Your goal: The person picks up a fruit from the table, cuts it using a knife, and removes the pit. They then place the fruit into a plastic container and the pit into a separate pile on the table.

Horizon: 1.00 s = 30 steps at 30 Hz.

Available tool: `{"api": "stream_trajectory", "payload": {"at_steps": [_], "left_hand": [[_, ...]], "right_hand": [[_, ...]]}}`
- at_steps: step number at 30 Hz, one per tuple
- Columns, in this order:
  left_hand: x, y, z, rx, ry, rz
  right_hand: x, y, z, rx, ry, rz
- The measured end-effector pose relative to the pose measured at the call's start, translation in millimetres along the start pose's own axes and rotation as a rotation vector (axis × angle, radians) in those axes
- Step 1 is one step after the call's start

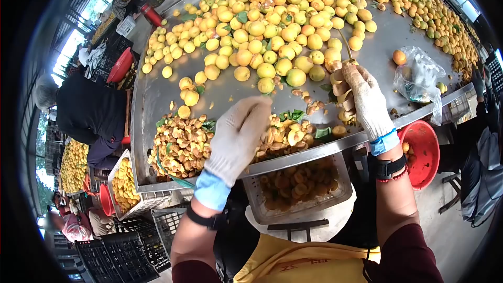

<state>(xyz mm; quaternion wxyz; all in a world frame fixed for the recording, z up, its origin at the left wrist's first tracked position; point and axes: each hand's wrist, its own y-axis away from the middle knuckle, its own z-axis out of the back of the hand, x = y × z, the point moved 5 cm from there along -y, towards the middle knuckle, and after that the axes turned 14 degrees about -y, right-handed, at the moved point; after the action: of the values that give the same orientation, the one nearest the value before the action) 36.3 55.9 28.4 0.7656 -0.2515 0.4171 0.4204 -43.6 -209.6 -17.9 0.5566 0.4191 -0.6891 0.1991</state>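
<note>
Yellow fruits [283, 36] lie heaped on a metal table [374, 47]. My left hand [241, 133], in a white knit glove, is over the front of the table beside a pile of cut fruit pieces [183, 144]; its fingers are bent and blurred, and what they hold, if anything, cannot be made out. More cut pieces [285, 136] lie just right of it. My right hand [361, 94], gloved too, has its fingers curled round a thin tool, whose narrow shaft [346, 44] points up and away over the fruits. Brownish fruit pieces [340, 91] show beside its fingers.
Below the table edge is a white crate [298, 183] of fruit pieces. A red basin [422, 152] stands at the right. A plastic bag [419, 76] lies on the table near an orange fruit [399, 57]. A person in dark clothes [86, 107] is at the left.
</note>
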Motion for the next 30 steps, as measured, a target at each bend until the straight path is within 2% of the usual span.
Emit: {"api": "stream_trajectory", "payload": {"at_steps": [2,4,5,7,9,10,12,13,15,16,17,19,20,22,25,26,27,29,30], "left_hand": [[9,-59,-29,-0.025,-0.112,-0.035],[6,-106,-67,-0.087,-0.591,-0.212],[10,-125,-89,0.022,-0.914,-0.216],[17,-145,-122,0.236,-1.227,-0.073],[31,-156,-142,0.110,-1.463,-0.067],[38,-160,-143,0.105,-1.468,-0.074],[27,-155,-129,0.223,-1.289,-0.196],[21,-150,-116,0.214,-1.290,-0.191],[27,-132,-86,0.210,-0.423,0.157],[38,-120,-83,0.263,0.261,0.232],[46,-112,-79,0.266,0.675,0.246],[31,-76,-55,0.354,0.970,0.087],[26,-57,-50,0.340,0.966,0.096],[13,-26,-45,0.227,1.187,0.130],[-3,10,-37,0.084,1.173,0.131],[2,19,-35,0.175,1.192,0.112],[7,23,-36,0.169,1.197,0.117],[17,28,-37,0.030,1.194,0.209],[21,30,-38,0.029,1.199,0.217]], "right_hand": [[7,3,5,-0.011,-0.032,0.006],[16,4,2,-0.037,-0.082,-0.009],[18,3,3,-0.042,-0.078,0.001],[20,0,2,-0.042,-0.128,-0.011],[20,-4,3,-0.040,-0.153,-0.017],[15,-7,2,-0.014,-0.182,-0.044],[11,-6,-2,0.026,-0.206,-0.074],[12,-5,-4,0.035,-0.204,-0.072],[9,3,-9,0.131,-0.125,-0.105],[7,10,-15,0.173,-0.136,-0.124],[6,18,-21,0.209,-0.150,-0.134],[-4,30,-31,0.297,-0.160,-0.197],[-6,39,-38,0.307,-0.163,-0.209],[-6,60,-53,0.381,-0.111,-0.221],[-16,87,-77,0.472,-0.114,-0.199],[-27,89,-91,0.497,-0.299,-0.212],[-29,93,-92,0.499,-0.295,-0.220],[-22,102,-94,0.525,-0.058,-0.151],[-22,102,-97,0.512,-0.043,-0.162]]}}
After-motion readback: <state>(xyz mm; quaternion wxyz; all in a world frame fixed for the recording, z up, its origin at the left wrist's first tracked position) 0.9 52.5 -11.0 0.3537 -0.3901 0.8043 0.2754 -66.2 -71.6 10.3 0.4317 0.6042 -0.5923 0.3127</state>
